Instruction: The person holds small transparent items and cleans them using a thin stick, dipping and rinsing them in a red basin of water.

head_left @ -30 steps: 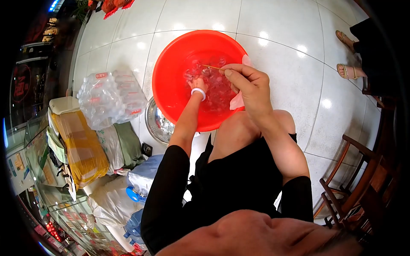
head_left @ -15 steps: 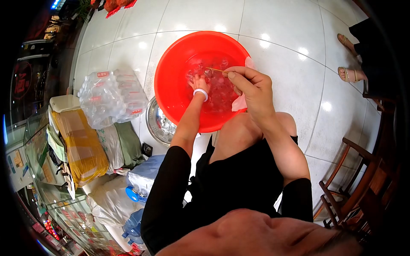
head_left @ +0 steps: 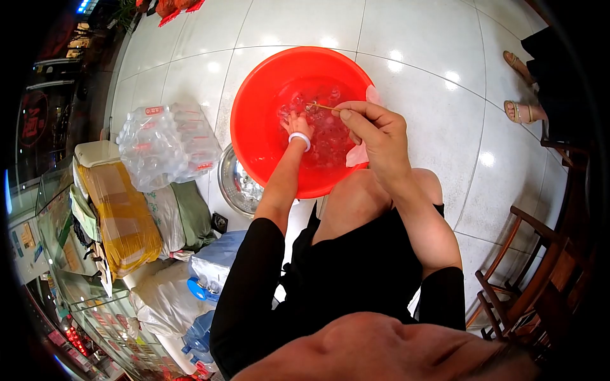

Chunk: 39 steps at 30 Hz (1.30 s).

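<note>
The right hand (head_left: 381, 132) and its stick (head_left: 324, 106) have shifted slightly right and down in the frame. Thumb and fingers pinch the stick's near end above the basin (head_left: 254, 105), at upper centre. The left hand (head_left: 299, 122) reaches down inside it, fingers partly spread; any hold there I cannot tell. Bare floor (head_left: 432, 127) opens right of the rim; the bowl (head_left: 234, 185) crowds its lower left, a knee (head_left: 349, 193) its lower right.

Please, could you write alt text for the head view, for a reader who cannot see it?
A person's right hand pinches a thin stick over a red basin, while the left hand reaches in among glossy things too unclear to name. A metal bowl and wrapped bottles are to the basin's left.
</note>
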Each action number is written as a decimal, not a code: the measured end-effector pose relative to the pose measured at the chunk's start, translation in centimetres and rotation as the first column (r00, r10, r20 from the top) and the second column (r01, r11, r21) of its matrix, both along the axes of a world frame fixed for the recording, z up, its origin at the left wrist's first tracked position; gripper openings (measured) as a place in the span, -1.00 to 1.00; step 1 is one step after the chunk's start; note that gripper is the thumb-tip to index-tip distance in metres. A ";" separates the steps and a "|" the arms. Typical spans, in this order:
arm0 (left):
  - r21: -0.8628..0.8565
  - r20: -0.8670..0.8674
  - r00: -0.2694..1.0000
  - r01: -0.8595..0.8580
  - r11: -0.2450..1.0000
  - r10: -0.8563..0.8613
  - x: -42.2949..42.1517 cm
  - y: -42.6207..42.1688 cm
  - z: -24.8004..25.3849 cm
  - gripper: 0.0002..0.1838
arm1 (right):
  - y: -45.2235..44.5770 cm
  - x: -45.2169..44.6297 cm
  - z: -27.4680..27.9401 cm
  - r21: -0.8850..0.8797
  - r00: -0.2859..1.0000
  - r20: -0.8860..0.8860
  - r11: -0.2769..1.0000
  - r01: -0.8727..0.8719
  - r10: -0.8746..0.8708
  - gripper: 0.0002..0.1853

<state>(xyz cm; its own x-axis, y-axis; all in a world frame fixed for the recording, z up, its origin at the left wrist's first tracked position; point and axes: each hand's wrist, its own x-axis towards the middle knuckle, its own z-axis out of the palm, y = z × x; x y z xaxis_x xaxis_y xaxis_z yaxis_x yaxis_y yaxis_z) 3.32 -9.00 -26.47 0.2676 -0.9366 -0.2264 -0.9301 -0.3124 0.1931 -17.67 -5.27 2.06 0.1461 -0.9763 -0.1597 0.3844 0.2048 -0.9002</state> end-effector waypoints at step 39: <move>0.399 -0.839 -0.397 0.018 0.917 0.374 -0.4 4.0 16.6 -0.74 | 0.3 0.7 -2.5 -0.160 0.996 0.001 0.983 0.094 -0.095 -0.85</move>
<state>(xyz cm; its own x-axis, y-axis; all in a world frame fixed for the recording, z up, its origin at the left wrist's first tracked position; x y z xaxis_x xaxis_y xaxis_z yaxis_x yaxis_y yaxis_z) 2.89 -4.97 -9.84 -0.3312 -0.7908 -0.5147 0.5403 -0.6061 0.5837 -17.00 -5.01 -0.47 0.0517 -0.9987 -0.0018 0.3891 0.0218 -0.9209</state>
